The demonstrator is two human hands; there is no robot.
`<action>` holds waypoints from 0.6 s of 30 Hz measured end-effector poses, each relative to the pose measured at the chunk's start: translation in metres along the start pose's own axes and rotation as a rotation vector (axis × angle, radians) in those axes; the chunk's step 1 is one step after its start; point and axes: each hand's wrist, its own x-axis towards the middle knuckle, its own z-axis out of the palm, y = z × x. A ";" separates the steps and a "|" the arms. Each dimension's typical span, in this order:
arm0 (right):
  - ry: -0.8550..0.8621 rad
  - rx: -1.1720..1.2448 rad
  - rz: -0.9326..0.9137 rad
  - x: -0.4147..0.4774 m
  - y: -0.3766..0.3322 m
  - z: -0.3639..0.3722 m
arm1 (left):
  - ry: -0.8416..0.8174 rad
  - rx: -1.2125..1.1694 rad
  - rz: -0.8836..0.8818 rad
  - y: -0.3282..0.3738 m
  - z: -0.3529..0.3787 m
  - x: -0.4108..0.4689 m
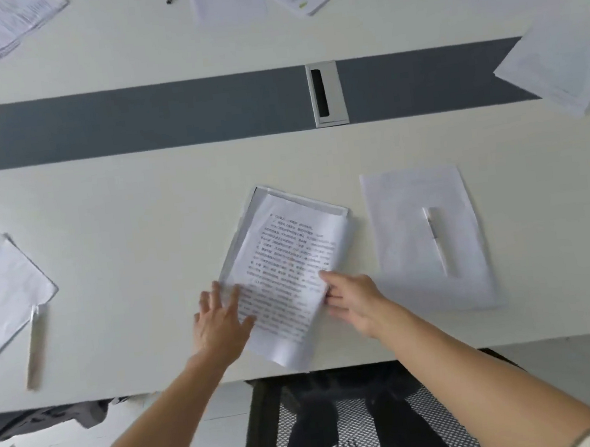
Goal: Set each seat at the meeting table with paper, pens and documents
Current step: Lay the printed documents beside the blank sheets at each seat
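Head view: printed document between outstretched left fingers and right fingers pinching its edge

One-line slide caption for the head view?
Left hand presses and right hand grips a printed document stack on the meeting table, beside blank paper with a pen on it.

Bright, even light on the table; faint shadows. Motion blur at 9 and 1 o'clock; edges bow from wide-angle distortion.
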 end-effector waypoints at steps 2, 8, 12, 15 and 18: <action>0.124 -0.007 -0.034 0.013 -0.001 0.017 | -0.018 0.038 0.041 0.004 0.001 -0.006; 0.198 -0.266 -0.150 0.025 -0.012 0.038 | -0.018 -0.036 0.134 -0.013 -0.008 -0.015; 0.092 -0.424 -0.525 -0.020 -0.038 0.042 | 0.043 -0.727 -0.011 -0.019 -0.056 0.001; 0.040 -0.440 -0.721 -0.067 -0.065 0.036 | 0.075 -1.265 0.115 -0.021 -0.124 0.006; -0.015 -0.397 -0.835 -0.093 -0.084 0.027 | 0.035 -1.332 0.413 -0.014 -0.180 -0.005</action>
